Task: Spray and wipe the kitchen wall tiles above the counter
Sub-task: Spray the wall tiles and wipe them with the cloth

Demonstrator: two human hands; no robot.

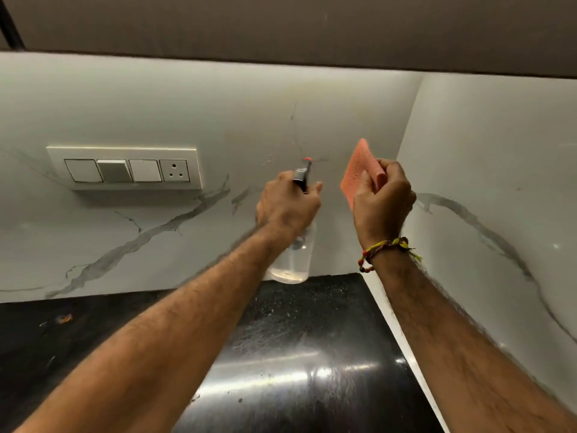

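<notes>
The left hand (pixel 288 203) grips the nearly empty, likely light spray bottle (pixel 295 254) by its neck, nozzle toward the wall tiles (pixel 218 120), while the right hand (pixel 382 200) pinches the soft, limp orange cloth (pixel 359 170) just beside them.

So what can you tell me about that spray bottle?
The spray bottle looks like clear plastic, with a little clear liquid at its base. It has a dark spray head with a red nozzle tip aimed at the marbled wall tiles. The left hand grips its neck and holds it roughly upright above the black counter.
</notes>
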